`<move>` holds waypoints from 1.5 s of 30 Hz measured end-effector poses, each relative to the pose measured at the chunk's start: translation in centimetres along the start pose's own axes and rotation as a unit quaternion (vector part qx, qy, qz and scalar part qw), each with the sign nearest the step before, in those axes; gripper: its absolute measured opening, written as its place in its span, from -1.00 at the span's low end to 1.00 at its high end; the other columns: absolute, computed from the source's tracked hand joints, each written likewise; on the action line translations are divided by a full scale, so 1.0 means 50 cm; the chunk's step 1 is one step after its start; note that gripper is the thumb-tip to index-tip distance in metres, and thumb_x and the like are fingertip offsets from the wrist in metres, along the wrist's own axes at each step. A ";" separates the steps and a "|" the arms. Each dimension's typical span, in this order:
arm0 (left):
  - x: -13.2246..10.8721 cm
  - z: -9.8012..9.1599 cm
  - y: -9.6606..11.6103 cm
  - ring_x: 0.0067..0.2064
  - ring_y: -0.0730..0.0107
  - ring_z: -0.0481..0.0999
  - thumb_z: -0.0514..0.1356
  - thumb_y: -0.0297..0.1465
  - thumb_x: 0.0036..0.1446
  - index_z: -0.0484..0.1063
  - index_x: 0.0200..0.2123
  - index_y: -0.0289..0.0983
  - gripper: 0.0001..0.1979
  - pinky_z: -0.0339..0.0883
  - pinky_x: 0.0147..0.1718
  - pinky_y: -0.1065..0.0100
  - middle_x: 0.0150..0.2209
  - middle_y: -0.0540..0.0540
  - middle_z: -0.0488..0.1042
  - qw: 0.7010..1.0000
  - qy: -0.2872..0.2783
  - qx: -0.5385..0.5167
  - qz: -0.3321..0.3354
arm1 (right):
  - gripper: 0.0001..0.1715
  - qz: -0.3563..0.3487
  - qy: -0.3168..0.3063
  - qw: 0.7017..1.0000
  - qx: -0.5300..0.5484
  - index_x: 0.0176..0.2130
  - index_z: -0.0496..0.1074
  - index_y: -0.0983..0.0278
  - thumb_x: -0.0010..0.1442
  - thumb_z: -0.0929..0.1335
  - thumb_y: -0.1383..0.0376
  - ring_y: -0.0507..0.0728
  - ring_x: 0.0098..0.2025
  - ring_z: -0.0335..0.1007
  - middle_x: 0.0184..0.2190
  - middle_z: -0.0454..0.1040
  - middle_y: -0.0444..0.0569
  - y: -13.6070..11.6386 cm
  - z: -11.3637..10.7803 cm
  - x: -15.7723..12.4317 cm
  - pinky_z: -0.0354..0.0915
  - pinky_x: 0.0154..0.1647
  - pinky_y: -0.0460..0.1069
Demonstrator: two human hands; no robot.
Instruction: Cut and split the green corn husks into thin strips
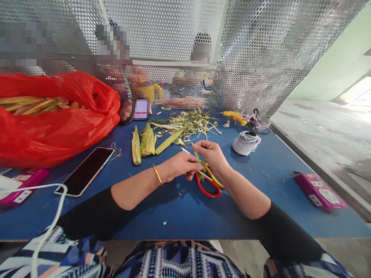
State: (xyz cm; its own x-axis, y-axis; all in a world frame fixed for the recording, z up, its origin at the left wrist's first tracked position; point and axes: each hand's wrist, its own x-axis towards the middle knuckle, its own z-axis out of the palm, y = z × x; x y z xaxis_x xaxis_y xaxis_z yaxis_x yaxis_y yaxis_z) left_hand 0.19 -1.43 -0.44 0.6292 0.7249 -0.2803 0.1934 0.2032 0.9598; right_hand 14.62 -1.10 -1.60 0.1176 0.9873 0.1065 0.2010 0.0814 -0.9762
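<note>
Left hand (pixel 181 166) and right hand (pixel 213 154) pinch a leaf strip (pixel 199 157), fingers closed, above scissors (pixel 207 189); shaping it likely needs steady tension.

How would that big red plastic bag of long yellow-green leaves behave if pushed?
The big red plastic bag would probably crumple rather than slide whole: its thin film lies wrinkled and slumped on the blue table. It is likely light for its bulk, since the long yellow-green leaves inside look thin. Its glossy skin may be slippery.
</note>
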 end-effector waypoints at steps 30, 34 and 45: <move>0.018 -0.014 0.018 -0.47 0.43 0.50 0.49 -0.43 -0.23 0.55 -0.52 -0.39 -0.78 0.34 -0.50 0.42 -0.50 -0.10 0.56 0.938 0.174 -0.283 0.096 | -0.73 0.065 0.011 0.981 0.182 -0.61 0.51 0.27 -0.19 0.46 0.10 0.02 -0.54 0.29 -0.64 0.43 -0.12 -0.030 0.053 -0.057 0.26 -0.39 -0.02; 0.012 -0.023 0.031 -0.50 0.46 0.50 0.47 -0.49 -0.17 0.54 -0.44 -0.40 -0.79 0.38 -0.46 0.41 -0.49 -0.09 0.57 0.934 0.179 -0.285 0.118 | -0.74 0.012 -0.009 0.989 0.146 -0.65 0.47 0.26 -0.10 0.40 0.15 0.01 -0.56 0.21 -0.69 0.35 -0.14 -0.033 0.047 -0.059 0.20 -0.42 -0.03; 0.006 -0.040 0.043 -0.50 0.50 0.48 0.40 -0.47 -0.06 0.52 -0.49 -0.36 -0.89 0.35 -0.44 0.45 -0.55 -0.03 0.52 0.940 0.192 -0.265 0.095 | -0.56 -0.080 -0.007 0.995 -0.067 -0.59 0.37 0.25 0.10 0.34 -0.01 -0.01 -0.58 0.09 -0.69 0.21 -0.20 -0.034 0.026 -0.057 0.05 -0.53 -0.06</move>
State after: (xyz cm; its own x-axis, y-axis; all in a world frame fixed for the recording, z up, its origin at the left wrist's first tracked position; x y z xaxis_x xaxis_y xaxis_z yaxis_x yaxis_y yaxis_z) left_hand -0.70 0.53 1.57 0.2761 0.9449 -0.1756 -0.3614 0.2714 0.8920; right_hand 12.69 -3.89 -0.51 0.0602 0.9649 0.2555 0.3437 0.2203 -0.9129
